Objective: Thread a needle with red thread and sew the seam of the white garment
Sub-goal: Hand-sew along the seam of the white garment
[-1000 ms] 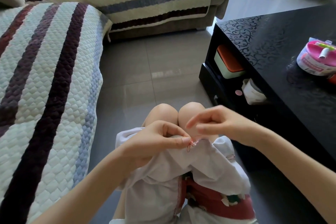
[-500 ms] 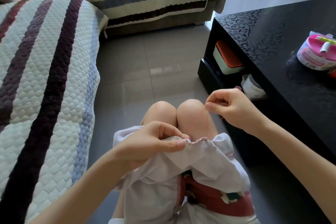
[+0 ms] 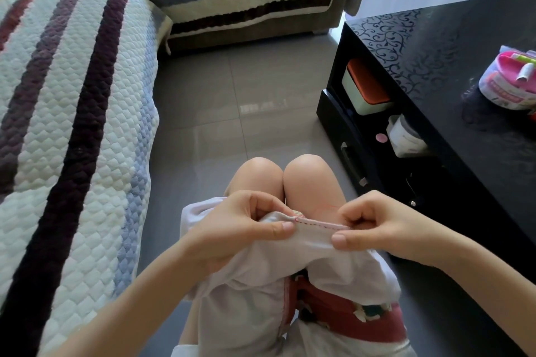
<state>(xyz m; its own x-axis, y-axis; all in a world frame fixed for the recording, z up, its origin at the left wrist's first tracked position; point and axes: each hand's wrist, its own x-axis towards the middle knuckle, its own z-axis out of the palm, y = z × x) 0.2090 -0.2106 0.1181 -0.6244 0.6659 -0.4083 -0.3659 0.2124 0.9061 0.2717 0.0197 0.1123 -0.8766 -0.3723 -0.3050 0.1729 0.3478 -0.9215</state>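
**Seam pulled flat between both hands: limp cloth, hold it at the edge**

Left hand point(image 3: 240, 229) pinches the white soft-cloth garment point(image 3: 290, 284) with thumb against curled fingers, at one end of the stitched seam point(image 3: 319, 224). Right hand point(image 3: 385, 229) pinches the other end the same way. The seam runs taut between them, showing a row of small red stitches. The rest of the garment hangs below the hands onto the lap.

A thin red thread point(image 3: 330, 206) loops just above the seam, by the right hand's knuckles. Can't see the needle. It may be inside the right-hand pinch, but I can't tell.

Handling, my read: the cloth is light and limp with no stiffness, so it folds wherever it isn't held. Grip on the folded edge close to the stitch line and keep tension across it. The thread is fine and snags easily, so pull gently.

Beyond the hands: bare knees point(image 3: 278, 177), then grey glossy tile floor point(image 3: 246, 95). Right of the right hand is a black scroll-patterned counter point(image 3: 449, 52) with a pink-and-white pack point(image 3: 510, 81) on top. Left of the left hand is a quilted striped sofa cover point(image 3: 72, 95).
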